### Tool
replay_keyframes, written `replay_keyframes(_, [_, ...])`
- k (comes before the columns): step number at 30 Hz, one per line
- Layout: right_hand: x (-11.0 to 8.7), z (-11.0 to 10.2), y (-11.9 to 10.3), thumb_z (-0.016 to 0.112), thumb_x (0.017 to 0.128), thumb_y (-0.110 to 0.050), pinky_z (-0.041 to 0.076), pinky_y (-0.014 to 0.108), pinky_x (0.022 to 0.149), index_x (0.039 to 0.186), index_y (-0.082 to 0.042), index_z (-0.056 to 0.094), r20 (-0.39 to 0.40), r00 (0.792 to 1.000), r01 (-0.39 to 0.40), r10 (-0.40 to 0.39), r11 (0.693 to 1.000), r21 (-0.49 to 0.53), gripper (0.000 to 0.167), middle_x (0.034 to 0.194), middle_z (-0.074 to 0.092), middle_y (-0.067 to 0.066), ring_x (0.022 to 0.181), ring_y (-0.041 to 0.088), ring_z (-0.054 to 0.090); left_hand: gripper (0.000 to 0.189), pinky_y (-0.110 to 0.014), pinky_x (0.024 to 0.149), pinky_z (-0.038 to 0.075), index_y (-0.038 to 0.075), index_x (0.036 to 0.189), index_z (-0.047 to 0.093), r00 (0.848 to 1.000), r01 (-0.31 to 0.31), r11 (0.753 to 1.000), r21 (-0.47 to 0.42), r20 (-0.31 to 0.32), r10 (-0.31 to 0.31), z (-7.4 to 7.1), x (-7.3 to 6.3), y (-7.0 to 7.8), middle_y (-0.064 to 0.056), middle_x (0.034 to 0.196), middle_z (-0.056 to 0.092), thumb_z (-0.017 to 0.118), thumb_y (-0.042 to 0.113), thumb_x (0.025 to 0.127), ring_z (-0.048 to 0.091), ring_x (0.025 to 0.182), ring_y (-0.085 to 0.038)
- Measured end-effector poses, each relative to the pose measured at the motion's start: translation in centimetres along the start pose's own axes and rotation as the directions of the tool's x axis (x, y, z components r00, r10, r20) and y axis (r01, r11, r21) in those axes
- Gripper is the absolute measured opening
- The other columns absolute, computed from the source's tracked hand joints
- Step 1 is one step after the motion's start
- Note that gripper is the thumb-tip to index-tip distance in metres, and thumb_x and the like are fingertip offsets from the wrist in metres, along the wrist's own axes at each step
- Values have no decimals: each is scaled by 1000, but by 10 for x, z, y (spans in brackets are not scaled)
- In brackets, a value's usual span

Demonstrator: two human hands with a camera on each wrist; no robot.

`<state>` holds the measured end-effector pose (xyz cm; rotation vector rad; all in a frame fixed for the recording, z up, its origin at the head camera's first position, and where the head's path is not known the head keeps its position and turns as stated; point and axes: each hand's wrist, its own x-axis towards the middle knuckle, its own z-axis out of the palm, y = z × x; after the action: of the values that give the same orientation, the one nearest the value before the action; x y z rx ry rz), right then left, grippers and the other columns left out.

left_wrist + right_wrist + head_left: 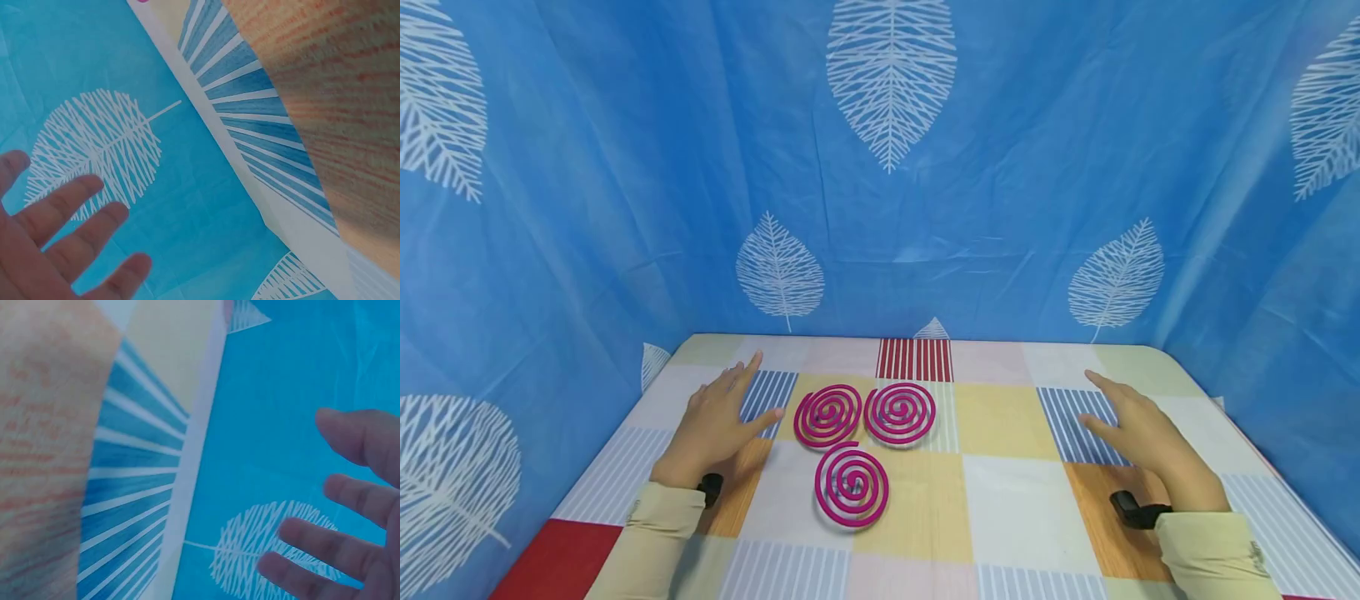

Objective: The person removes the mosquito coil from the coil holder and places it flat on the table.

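Observation:
Three magenta spiral coils, shaped like mosquito coils, lie left of the middle of the table in the head view. One coil (827,415) is at the back left, another coil (900,413) sits right beside it, and a third coil (852,485) lies nearer the front. My left hand (718,422) is held left of the coils with fingers spread and nothing in it. Far to their right, my right hand (1138,429) is likewise empty, its thumb apart from the fingers. Both wrist views show spread, bare fingers against the blue curtain.
A patchwork-patterned cloth (1015,508) covers the table. Blue curtain (1000,167) with white leaf prints hangs behind the table and along both sides. A black strap (1138,510) is on the right wrist, and a black piece (710,487) shows at the left wrist.

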<state>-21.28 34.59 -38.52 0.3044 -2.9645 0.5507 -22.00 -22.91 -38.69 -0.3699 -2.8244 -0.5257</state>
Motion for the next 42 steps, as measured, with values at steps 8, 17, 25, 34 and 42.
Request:
replay_keyframes(8, [-1,-3,-12,73,105,-19,56,69,91,152,13,48,52,995,77,-83,992,104,62,138,61,39,120,58,63,90,-80,114,30,-1,169,30,996,-18,980,-196,86,35,-4,-1,-1,-33,165,40,78,36,101,38,149,-58])
replay_keyframes(17, [3,6,-10,73,103,-9,62,49,92,146,13,56,49,976,188,-210,940,284,52,129,70,30,112,45,71,78,-72,106,47,-4,163,40,988,-19,941,-339,141,70,-5,-7,-1,-32,149,59,77,27,102,58,135,-53])
replay_keyframes(25, [6,9,-9,65,108,-6,59,25,86,152,15,49,97,961,162,-259,812,561,51,135,70,24,112,-1,67,70,-67,109,48,-3,162,41,973,-13,855,-518,191,130,-3,-10,-2,-31,147,61,75,17,104,64,130,-47])
replay_keyframes(34, [6,22,-6,61,109,0,60,26,89,146,-22,66,62,955,148,-288,651,744,43,124,74,-15,112,1,70,53,-32,93,58,-7,151,56,983,-59,742,-667,92,162,9,-15,-2,-25,133,71,73,7,103,71,112,-25])
replay_keyframes(42, [7,34,-20,64,107,1,59,22,90,136,-28,71,11,974,129,-227,593,795,42,118,76,-10,108,5,73,56,-27,88,58,-12,155,48,972,-53,609,-792,100,214,18,-18,1,-38,133,65,68,3,105,69,108,-15])
